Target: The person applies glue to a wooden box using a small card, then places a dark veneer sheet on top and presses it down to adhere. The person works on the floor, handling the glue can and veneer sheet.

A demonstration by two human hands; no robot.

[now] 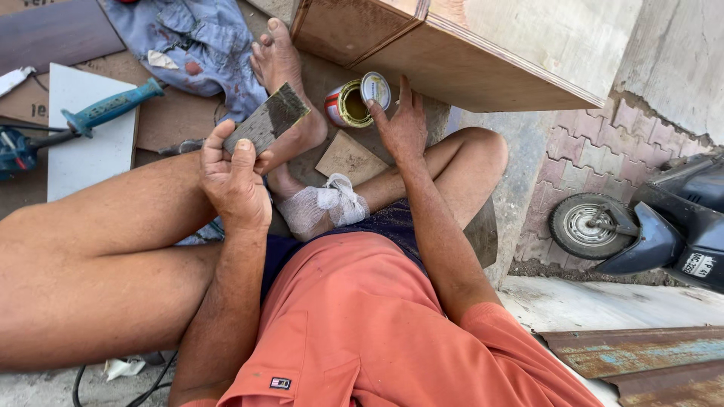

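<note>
My left hand (234, 179) grips a flat, dark grey rectangular scrap (268, 118) by its lower end, holding it up over my crossed legs. My right hand (403, 126) reaches forward with fingers spread; its fingertips are at an open tin can (347, 105) lying tilted on the ground, the round lid (375, 89) standing beside its mouth. I cannot tell whether the fingers grip the can or only touch it. A small square plywood piece (348, 157) lies between my foot and my right hand.
A large plywood cabinet (467, 53) stands just behind the can. A teal-handled power tool (113, 105) rests on a white board (87, 151) at left, near a blue cloth (196, 38). My ankle is bandaged (324, 203). A scooter (656, 226) and rusty sheets (641, 354) are at right.
</note>
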